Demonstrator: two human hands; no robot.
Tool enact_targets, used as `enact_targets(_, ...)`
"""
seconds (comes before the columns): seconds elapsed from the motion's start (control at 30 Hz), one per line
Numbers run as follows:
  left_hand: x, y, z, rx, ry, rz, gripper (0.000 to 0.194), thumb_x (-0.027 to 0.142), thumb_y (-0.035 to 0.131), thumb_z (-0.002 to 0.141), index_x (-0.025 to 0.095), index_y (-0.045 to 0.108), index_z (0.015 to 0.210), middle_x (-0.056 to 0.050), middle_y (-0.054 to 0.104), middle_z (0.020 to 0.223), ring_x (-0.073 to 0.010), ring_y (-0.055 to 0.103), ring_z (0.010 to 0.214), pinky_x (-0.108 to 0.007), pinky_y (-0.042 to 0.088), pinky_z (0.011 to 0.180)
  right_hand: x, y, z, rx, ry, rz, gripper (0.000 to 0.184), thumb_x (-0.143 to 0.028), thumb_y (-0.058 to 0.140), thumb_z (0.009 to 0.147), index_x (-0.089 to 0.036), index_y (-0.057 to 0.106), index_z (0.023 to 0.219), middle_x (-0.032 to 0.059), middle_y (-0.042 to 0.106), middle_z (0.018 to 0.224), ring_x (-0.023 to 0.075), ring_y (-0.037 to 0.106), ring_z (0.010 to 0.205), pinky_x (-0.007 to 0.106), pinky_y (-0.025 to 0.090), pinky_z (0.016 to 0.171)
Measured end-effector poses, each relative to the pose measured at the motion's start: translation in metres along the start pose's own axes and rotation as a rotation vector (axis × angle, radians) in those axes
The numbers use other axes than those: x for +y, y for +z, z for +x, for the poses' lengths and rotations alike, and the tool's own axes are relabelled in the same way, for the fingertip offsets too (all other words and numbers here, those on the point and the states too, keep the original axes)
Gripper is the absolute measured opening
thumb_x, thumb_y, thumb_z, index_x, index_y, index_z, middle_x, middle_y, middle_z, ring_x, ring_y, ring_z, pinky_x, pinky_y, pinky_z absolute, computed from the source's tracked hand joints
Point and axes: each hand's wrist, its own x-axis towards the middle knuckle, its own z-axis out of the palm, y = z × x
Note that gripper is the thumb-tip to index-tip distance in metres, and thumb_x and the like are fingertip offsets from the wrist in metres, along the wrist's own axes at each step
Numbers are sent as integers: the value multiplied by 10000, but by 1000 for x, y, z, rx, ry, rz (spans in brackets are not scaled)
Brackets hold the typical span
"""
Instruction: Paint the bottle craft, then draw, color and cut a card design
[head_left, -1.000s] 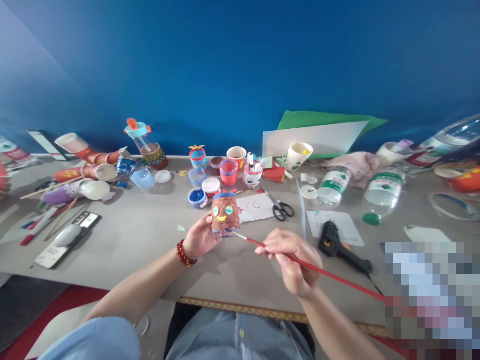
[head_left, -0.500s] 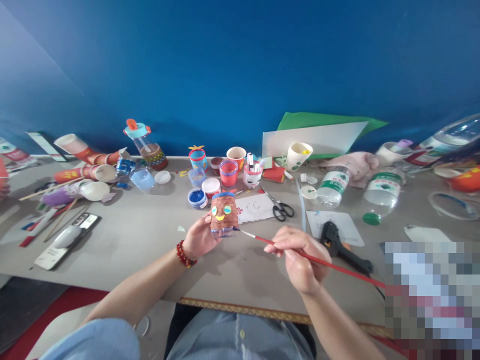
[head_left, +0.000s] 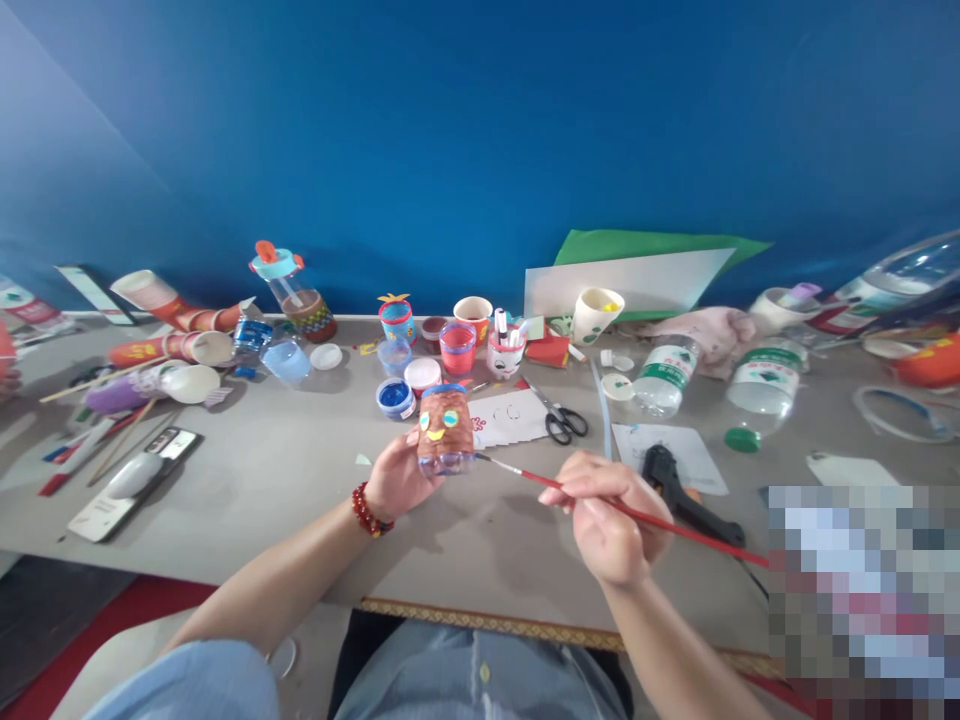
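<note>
My left hand is wrapped round the side of a small brown-painted plastic cup, holding it above the table. The cup has a blue upper rim, two round eyes and a yellow mouth; its lower band is see-through with bluish paint. In my right hand is a long red paintbrush, gripped between thumb and fingers. Its dark tip is right beside the cup's lower right edge; whether it touches I cannot tell. Just behind the cup stands an opened pot of blue paint.
Behind the cup are a red cup and a face-decorated pen holder. Scissors lie on the right, near a black glue gun and water bottles. A phone lies at left. At the far right is a pixelated patch.
My right hand and the paintbrush have shifted to the right, the tip moving from the cup's bottom band to its right edge. The cup has moved slightly left.
</note>
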Motion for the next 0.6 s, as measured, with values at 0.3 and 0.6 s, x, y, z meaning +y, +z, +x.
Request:
enact_targets(0.3,2,3,-1,-1,-9,-1,328,332,676,733,146,655,1003,-97,701,1041,-225,657,990,-355,473,943,3,0,-3,-13,11,22,228,-106,501,845,-202,706,877,51,718,677,167,561,559,301,433,476)
enact_targets(0.6,2,-2,-1,6,-11,-1,312,341,644,748,157,655,1000,-90,699,1020,-232,652,999,-356,467,928,3,-1,-1,31,48,-5,229,-96,494,829,-200,697,817,46,694,650,173,570,557,295,410,461)
